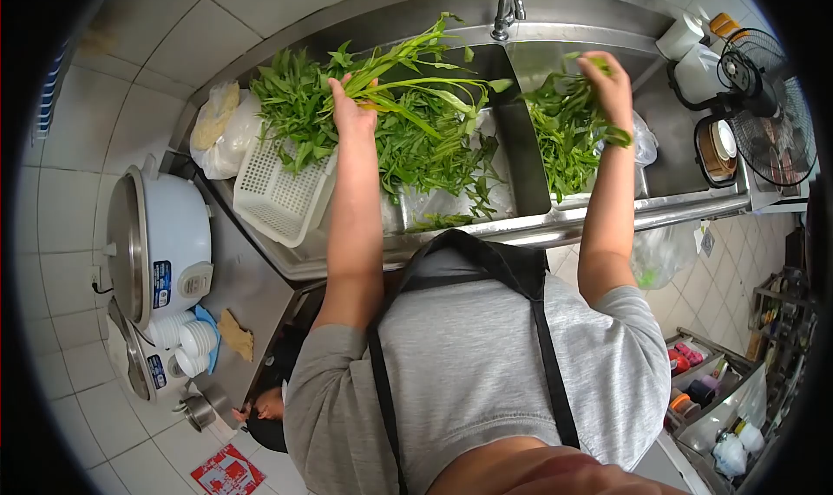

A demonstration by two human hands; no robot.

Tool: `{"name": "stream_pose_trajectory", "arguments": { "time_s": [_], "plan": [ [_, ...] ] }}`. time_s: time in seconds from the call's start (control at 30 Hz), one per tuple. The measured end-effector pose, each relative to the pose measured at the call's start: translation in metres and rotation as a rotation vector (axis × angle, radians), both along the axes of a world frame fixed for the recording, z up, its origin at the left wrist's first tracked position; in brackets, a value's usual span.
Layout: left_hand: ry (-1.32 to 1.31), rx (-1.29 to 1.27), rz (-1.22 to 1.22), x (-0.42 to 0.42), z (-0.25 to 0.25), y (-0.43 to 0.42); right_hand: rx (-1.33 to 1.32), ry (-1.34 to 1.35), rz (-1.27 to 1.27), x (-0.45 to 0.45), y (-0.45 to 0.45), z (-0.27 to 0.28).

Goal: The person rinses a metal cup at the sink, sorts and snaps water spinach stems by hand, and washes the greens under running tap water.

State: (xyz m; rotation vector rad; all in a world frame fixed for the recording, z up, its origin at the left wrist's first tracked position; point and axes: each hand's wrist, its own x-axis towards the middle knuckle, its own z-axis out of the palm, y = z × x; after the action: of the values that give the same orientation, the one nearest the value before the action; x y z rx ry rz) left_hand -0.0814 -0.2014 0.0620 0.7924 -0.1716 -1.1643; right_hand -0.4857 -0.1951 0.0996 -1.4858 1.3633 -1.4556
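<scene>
My left hand (354,111) is closed around a bunch of long-stemmed water spinach (415,72) above the left sink basin. The stems fan out to the right and up from my fingers. Beneath it, more leafy greens (425,152) fill the middle of the basin, and others are heaped over a white perforated basket (276,187) on the left. Over the right basin, my right hand (611,83) grips a smaller clump of leafy greens (568,91). Some of its leaves hang down near the wrist. Below that lies another pile of greens (560,144).
A faucet (508,13) rises behind the steel divider (525,139). Plastic bags (227,135) sit left of the basket. Rice cookers (165,243) and stacked white bowls (186,334) stand on the left counter. A black fan (764,104) is at right. Another person (267,408) is partly visible at lower left.
</scene>
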Motion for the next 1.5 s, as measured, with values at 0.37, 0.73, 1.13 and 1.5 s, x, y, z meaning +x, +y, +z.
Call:
{"name": "stream_pose_trajectory", "arguments": {
  "time_s": [0.37, 0.73, 1.13, 1.5],
  "plan": [
    [-0.042, -0.032, -0.051, -0.050, 0.005, 0.003, -0.289, 0.840, 0.269, 0.158, 0.008, -0.014],
    [0.060, -0.077, -0.091, -0.077, -0.013, 0.003, 0.387, -0.548, 0.373, 0.155, 0.001, -0.052],
    [-0.029, -0.186, -0.054, -0.156, -0.008, 0.008, 0.547, -1.075, 0.345, 0.106, -0.018, -0.089],
    [-0.032, -0.325, 0.146, -0.134, -0.008, 0.010, 0.619, -1.240, 0.182, 0.021, -0.065, -0.140]
  ]
}}
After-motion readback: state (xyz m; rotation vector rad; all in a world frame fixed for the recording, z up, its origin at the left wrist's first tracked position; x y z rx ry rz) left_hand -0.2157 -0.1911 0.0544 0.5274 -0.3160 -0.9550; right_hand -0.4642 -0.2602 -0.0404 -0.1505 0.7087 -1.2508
